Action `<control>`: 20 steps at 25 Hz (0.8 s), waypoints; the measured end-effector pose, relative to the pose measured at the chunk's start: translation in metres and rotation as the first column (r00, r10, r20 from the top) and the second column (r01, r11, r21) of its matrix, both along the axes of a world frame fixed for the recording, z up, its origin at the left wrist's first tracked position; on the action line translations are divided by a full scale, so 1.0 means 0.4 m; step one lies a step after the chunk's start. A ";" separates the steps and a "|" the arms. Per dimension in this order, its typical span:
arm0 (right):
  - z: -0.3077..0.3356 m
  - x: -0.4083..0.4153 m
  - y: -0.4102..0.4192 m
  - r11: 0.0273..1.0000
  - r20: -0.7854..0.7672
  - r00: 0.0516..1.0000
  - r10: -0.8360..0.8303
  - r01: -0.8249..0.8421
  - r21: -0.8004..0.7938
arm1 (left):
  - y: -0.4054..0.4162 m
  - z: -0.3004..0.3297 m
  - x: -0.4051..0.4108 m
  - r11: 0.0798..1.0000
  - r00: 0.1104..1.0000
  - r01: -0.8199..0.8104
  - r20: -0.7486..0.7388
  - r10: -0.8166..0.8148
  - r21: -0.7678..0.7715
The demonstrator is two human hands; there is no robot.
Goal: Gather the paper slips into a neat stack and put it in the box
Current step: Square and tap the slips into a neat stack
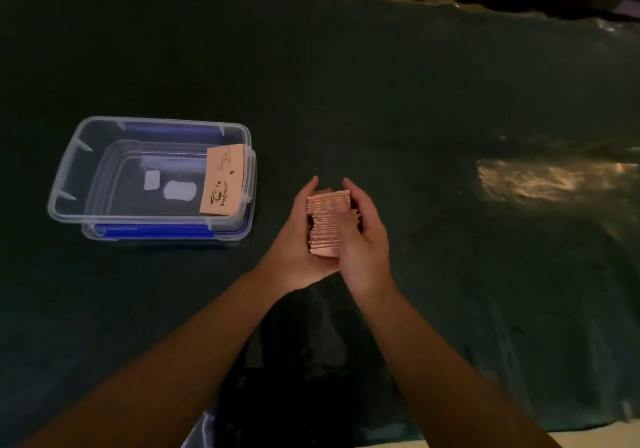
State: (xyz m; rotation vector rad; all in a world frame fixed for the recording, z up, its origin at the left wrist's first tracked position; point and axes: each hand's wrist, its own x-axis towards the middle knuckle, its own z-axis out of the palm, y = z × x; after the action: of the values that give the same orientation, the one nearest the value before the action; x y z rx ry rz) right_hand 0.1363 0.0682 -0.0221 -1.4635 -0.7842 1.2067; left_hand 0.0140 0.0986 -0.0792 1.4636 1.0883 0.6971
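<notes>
- Surface (381, 101): dark green cover with a glossy film over it, glare patch at right. Sliding is likely on that film, so squaring by tapping the stack edge on it should be done gently.
- Box (69, 174): clear plastic with blue clips, left of the hands, lid off. It appears to sit nested on a second clear piece, possibly its lid; this cannot be told for sure.
- One printed slip (223, 181) is seen leaning against the box's right wall, inside. Room beside it should be kept for the stack.
- Stack of paper slips (325, 221): pink, held between both hands above the surface, right of the box. Edges are staggered, not yet flush.
- Left hand (294, 240): grip closed on the stack's left side, cupping from below.
- Right hand (363, 240): grip closed on the right side, thumb laid over the top.
- Judged step: squaring. Pressure is best kept light so slips can shift; long edges aligned first, then short ends, before the carry left.
</notes>
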 end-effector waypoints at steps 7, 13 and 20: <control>-0.030 -0.021 -0.042 1.000 0.065 0.998 -0.022 0.022 0.001 | -0.029 -0.017 0.030 0.998 0.999 -0.004 0.038 0.006 -0.069; -0.023 -0.024 -0.038 0.998 0.163 0.986 0.036 -0.044 0.049 | -0.011 0.006 -0.008 1.000 1.000 0.024 -0.017 -0.024 -0.013; -0.014 -0.046 -0.028 0.998 0.089 0.996 -0.002 -0.004 0.063 | -0.036 -0.006 -0.007 0.997 0.999 -0.033 0.043 0.030 0.069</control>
State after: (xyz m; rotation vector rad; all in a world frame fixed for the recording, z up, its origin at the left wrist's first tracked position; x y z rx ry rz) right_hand 0.1178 0.0569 -0.0277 -1.4734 -0.8758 1.1140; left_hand 0.0111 0.0843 -0.0816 1.4873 1.0655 0.7919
